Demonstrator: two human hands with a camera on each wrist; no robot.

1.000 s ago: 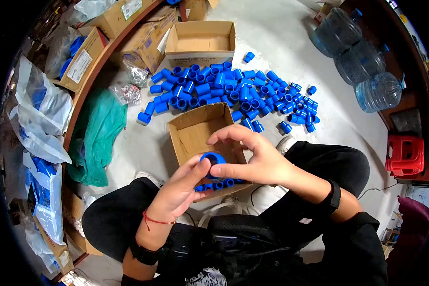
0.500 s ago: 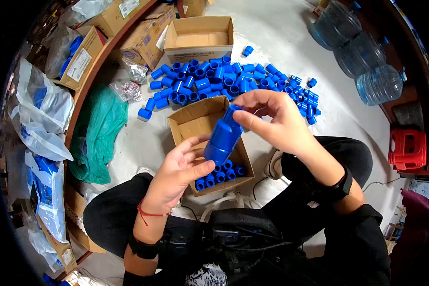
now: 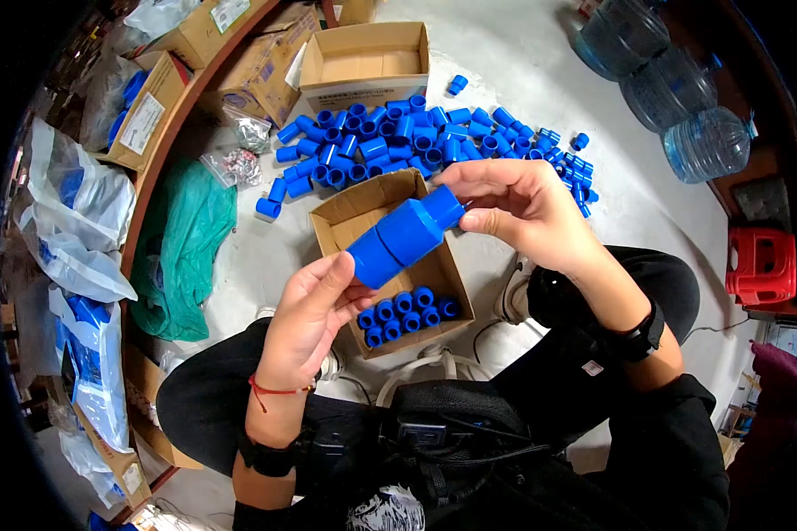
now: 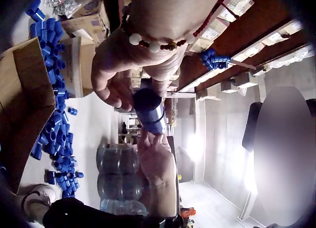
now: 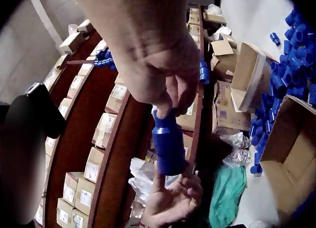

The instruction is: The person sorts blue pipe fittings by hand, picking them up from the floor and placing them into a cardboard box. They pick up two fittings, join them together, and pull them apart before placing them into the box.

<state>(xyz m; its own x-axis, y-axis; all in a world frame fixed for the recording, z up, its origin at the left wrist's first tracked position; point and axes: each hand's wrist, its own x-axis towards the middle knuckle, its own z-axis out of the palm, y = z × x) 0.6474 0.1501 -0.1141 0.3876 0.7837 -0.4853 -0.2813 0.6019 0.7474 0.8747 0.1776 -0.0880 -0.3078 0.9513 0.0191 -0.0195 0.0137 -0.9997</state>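
Observation:
A blue stepped pipe fitting (image 3: 398, 243), wide at one end and narrow at the other, is held tilted above an open cardboard box (image 3: 462, 329). The left hand (image 3: 305, 310) grips its wide lower end between thumb and fingers. At the narrow upper end, the right hand (image 3: 536, 212) pinches with thumb and fingers. A dark seam runs round the wide part. Inside the box, several blue fittings (image 3: 404, 302) stand in rows at the near end. The right wrist view shows the fitting (image 5: 168, 144) between the right hand (image 5: 168, 85) above and the left hand (image 5: 173, 201) below.
Loose blue fittings (image 3: 374, 149) lie piled on the floor beyond the box. Behind them stands another open carton (image 3: 363, 88). A green bag (image 3: 186, 257) and shelves with boxes are at the left; water bottles (image 3: 707, 146) and a red stool (image 3: 761, 265) are at the right.
The fitting was first held low with its opening towards the head camera; it has since risen and tipped sideways, narrow end to the upper right. The right hand has moved to that narrow end.

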